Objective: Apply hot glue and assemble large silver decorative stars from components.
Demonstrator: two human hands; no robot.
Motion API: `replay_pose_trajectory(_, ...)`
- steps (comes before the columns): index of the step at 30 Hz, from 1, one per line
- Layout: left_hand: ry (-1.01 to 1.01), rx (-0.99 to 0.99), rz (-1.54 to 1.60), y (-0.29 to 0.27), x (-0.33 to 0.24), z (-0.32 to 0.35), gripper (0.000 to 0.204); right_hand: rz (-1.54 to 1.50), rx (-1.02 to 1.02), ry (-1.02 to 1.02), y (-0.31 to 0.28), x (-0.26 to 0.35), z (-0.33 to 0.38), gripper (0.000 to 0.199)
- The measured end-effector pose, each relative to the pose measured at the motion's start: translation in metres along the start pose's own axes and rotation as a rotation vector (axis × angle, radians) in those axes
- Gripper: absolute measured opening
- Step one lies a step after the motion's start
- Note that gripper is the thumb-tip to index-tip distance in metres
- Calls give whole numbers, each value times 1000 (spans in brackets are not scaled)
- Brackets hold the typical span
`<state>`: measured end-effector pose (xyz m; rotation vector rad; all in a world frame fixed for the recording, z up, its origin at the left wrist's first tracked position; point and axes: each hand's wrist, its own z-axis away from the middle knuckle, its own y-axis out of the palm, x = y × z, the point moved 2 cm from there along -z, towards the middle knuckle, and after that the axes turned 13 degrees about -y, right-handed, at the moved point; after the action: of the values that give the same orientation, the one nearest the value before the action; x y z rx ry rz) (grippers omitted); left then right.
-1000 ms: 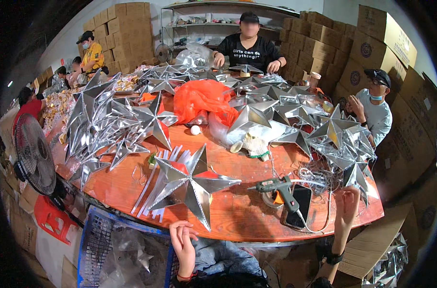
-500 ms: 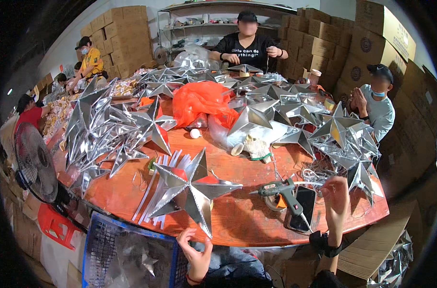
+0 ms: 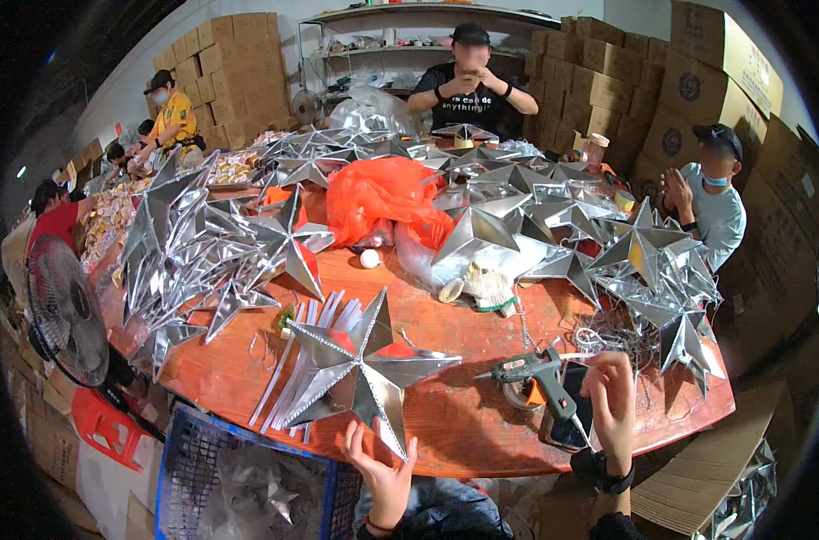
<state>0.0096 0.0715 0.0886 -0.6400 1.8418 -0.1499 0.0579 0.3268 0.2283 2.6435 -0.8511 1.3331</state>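
Observation:
A silver five-pointed star (image 3: 362, 360) with a beaded edge lies on the red-brown table in front of me. My left hand (image 3: 380, 475) is at its nearest point, with fingers spread on either side of the tip; they look open rather than clamped. Above the black phone (image 3: 571, 405) hovers my right hand (image 3: 611, 396), its fingers loosely bent and slightly apart, with nothing visible in them. Just left of it, a green glue gun (image 3: 540, 373) rests over a roll of tape (image 3: 521, 394). White glue sticks (image 3: 297, 382) lie partly beneath the star.
Silver stars (image 3: 198, 243) are heaped at left and more (image 3: 643, 247) at right. A red plastic bag (image 3: 382, 198) and a work glove (image 3: 486, 286) lie mid-table. A blue crate (image 3: 171, 477) and a fan (image 3: 67, 310) stand at left. Several people work around the table.
My left hand has shifted slightly right, its fingers spread around the star's tip. The right hand has moved a little left and down, fingers bending. The person opposite has raised both hands together.

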Motion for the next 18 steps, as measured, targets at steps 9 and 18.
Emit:
replay_pose_trajectory(9, -83, -50, 183, 15, 3, -1, 74, -5, 481, -111, 24, 13, 10, 19)
replay_pose_trajectory(18, -133, -129, 245, 17, -5, -8, 60, -269, 615, 95, 44, 12, 20, 20)
